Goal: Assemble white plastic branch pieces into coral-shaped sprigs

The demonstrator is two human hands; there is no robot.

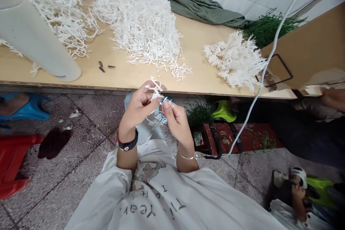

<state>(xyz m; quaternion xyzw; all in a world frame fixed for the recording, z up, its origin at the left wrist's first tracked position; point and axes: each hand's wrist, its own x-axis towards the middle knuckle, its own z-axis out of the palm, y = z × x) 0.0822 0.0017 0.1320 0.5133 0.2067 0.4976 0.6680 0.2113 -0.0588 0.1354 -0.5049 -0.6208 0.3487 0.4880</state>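
Note:
Just in front of the table edge, my left hand [138, 107] is closed around a white branching plastic sprig [156, 92]. My right hand [176, 120] pinches the same white piece at its right side, thumb against fingers. Some white strands [157, 120] hang below and between the two hands. On the table beyond them, a large heap of short white sprigs [145, 18] spreads toward the edge. To the right lies a smaller white bunch [234, 59]. At the far left is a pile of longer white branching pieces [64, 7].
A pale bottle [37, 36] and dark seeds [101, 67] are on the table [196, 73]. Green cloth [199, 5] lies along the wall. A white cable [269, 61] crosses the right side. Below are a red stool [16, 161] and dark red bench [248, 136]; other people sit nearby.

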